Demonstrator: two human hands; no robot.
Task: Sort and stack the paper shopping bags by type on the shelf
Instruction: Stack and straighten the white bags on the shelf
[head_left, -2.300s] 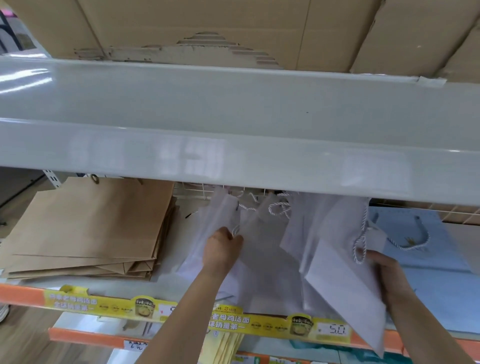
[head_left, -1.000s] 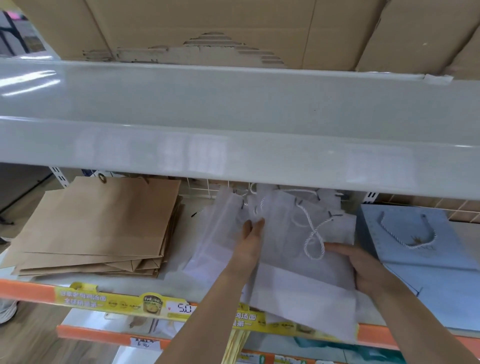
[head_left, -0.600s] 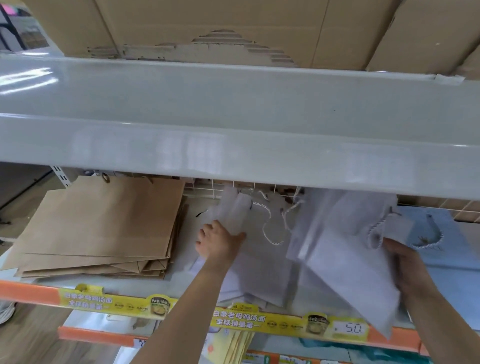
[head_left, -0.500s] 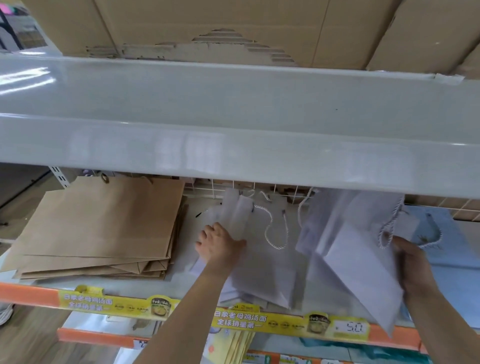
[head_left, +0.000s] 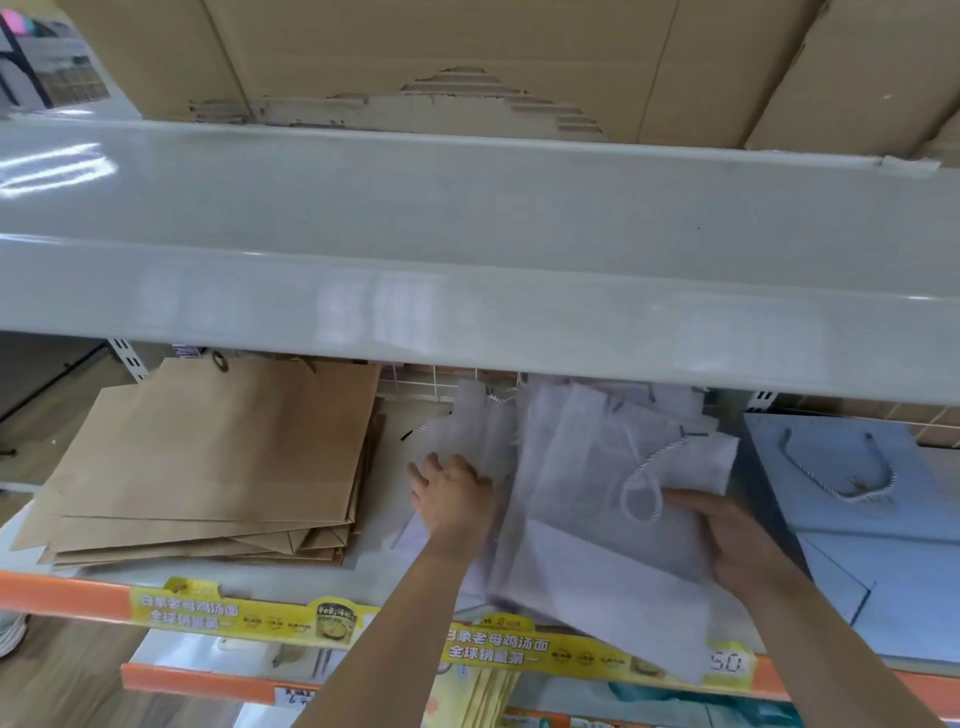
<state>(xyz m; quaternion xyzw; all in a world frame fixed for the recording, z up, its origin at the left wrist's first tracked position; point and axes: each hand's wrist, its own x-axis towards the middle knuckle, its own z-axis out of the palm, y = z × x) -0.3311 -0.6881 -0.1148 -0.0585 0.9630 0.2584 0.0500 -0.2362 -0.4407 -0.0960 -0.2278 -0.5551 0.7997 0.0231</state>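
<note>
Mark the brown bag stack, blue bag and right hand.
brown bag stack (head_left: 218, 447), head view, top bag's face
blue bag (head_left: 831, 499), head view, face below rope handle
right hand (head_left: 737, 540), head view, back of hand

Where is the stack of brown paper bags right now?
In the head view, the stack of brown paper bags lies flat at the left end of the orange-edged shelf, left of the white paper bags and the left hand.

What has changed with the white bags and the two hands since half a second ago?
The right hand has brought its white bag down and leftward from its lifted place, onto the white pile, and still holds its edge. The left hand still rests on the pile. The brown bag stack and the blue bag stayed as they were.
</note>
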